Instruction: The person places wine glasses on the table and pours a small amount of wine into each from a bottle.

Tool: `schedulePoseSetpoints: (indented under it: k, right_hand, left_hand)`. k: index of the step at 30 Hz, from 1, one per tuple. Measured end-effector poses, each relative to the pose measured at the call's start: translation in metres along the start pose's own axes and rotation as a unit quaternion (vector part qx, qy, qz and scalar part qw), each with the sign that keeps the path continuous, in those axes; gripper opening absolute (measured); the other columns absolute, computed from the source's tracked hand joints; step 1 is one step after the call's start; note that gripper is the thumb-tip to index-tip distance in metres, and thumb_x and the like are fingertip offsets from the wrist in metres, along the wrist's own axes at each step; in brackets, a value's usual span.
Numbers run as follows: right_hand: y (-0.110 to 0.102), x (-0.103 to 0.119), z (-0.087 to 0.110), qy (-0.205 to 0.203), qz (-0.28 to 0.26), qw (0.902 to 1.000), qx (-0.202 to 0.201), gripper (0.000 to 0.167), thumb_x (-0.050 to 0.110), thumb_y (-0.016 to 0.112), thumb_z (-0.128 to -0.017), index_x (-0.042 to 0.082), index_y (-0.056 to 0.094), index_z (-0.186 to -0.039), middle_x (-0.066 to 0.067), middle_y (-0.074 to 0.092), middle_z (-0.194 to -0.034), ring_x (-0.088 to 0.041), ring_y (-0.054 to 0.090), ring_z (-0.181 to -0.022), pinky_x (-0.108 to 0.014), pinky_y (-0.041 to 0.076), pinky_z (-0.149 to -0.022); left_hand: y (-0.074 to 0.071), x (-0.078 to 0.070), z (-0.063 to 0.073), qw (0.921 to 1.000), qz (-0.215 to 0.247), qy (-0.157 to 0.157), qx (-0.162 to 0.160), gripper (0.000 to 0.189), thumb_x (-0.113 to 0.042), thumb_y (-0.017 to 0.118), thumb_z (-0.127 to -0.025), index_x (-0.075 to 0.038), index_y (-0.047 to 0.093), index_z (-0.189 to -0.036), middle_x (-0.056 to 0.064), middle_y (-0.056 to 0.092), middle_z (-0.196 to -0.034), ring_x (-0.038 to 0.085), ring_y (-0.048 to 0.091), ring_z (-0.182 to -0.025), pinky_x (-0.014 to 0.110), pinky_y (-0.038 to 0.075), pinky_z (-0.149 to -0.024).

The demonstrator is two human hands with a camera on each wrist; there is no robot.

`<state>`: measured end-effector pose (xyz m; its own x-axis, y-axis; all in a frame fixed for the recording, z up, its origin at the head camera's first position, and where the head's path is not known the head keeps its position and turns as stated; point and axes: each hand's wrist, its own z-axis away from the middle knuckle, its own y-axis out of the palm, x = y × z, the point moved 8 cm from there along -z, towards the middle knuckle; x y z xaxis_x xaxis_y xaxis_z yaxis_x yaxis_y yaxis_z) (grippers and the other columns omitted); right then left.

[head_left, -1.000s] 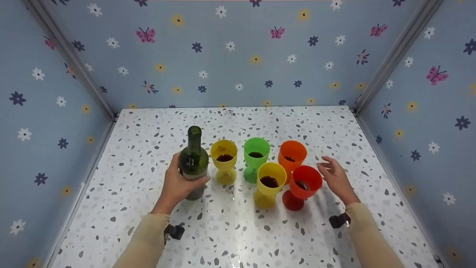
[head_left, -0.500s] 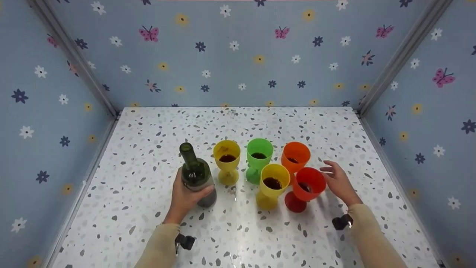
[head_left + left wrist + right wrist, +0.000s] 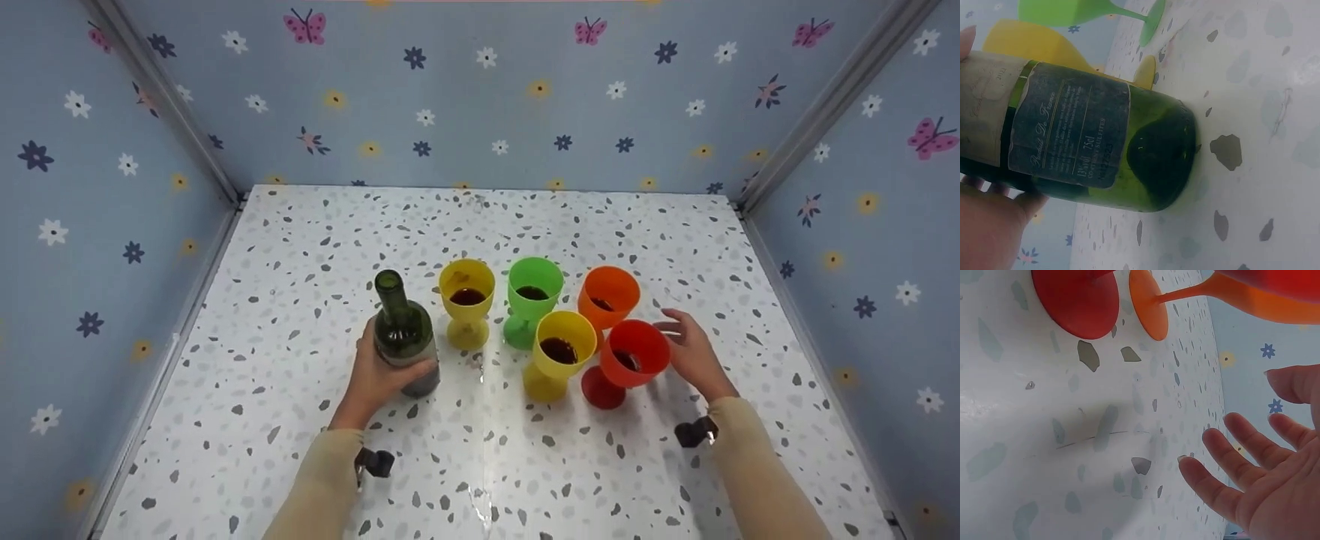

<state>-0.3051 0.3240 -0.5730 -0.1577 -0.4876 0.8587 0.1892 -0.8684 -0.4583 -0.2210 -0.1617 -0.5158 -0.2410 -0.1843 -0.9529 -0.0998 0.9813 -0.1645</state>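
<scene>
My left hand [image 3: 375,382] grips a green glass wine bottle [image 3: 405,334] round its labelled body, thumb across the front. Its open neck leans slightly left in the head view. In the left wrist view the bottle's dark label [image 3: 1069,124] shows, with dark liquid low in the glass and its base close over the tabletop. My right hand [image 3: 696,360] holds nothing; its fingers [image 3: 1213,486] are spread and relaxed just right of a red goblet [image 3: 636,354]. A yellow goblet [image 3: 467,289] stands right of the bottle.
A green goblet [image 3: 535,285], an orange goblet [image 3: 609,292] and a second yellow goblet [image 3: 564,345] stand close together beside the red one. Dark liquid sits in each goblet. Flower-patterned walls [image 3: 480,75] bound the speckled white table [image 3: 480,457] at the back and sides.
The bottle's tilt has changed, so its mouth now faces the camera, and its base is nearer the left yellow goblet. The head view has shifted slightly. My right hand stays beside the red goblet.
</scene>
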Motion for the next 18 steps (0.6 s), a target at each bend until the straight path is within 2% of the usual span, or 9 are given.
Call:
schedulePoseSetpoints:
  k: [4, 13, 16, 18]
  right_hand:
    - [-0.005, 0.0, 0.003, 0.004, -0.003, 1.0, -0.004, 0.067, 0.025, 0.054, -0.1, 0.001, 0.022, -0.154, -0.028, 0.043, -0.144, -0.044, 0.044, -0.132, -0.054, 0.039, -0.104]
    - [-0.005, -0.002, 0.002, 0.006, 0.015, 0.9998, -0.009, 0.065, 0.025, 0.053, -0.101, 0.0, 0.025, -0.153, -0.029, 0.042, -0.144, -0.045, 0.044, -0.131, -0.054, 0.039, -0.104]
    - [-0.002, -0.005, 0.004, 0.014, 0.017, 0.9997, -0.003, 0.064, 0.024, 0.053, -0.101, 0.0, 0.025, -0.152, -0.029, 0.041, -0.146, -0.045, 0.043, -0.132, -0.054, 0.039, -0.105]
    - [-0.001, -0.007, 0.005, 0.02, 0.017, 0.9997, 0.0, 0.063, 0.023, 0.053, -0.1, 0.0, 0.026, -0.152, -0.028, 0.04, -0.147, -0.045, 0.043, -0.132, -0.055, 0.038, -0.105]
  left_hand:
    - [0.001, -0.001, -0.002, 0.9999, 0.001, -0.009, 0.008, 0.087, -0.005, 0.089, -0.068, 0.001, 0.041, -0.14, 0.016, 0.061, -0.128, 0.029, 0.054, -0.121, 0.047, 0.032, -0.109]
    - [0.0, -0.006, -0.006, 0.9999, 0.002, 0.008, 0.012, 0.083, -0.002, 0.089, -0.068, 0.003, 0.042, -0.137, 0.016, 0.063, -0.125, 0.028, 0.056, -0.118, 0.045, 0.034, -0.107]
    - [0.001, -0.003, -0.005, 0.9998, 0.008, 0.003, 0.019, 0.085, -0.001, 0.088, -0.068, 0.004, 0.041, -0.138, 0.016, 0.062, -0.126, 0.026, 0.056, -0.118, 0.045, 0.035, -0.107]
    - [0.001, 0.007, -0.006, 0.9996, 0.015, -0.004, 0.022, 0.088, -0.001, 0.089, -0.067, 0.003, 0.04, -0.14, 0.015, 0.061, -0.128, 0.025, 0.054, -0.119, 0.045, 0.033, -0.108]
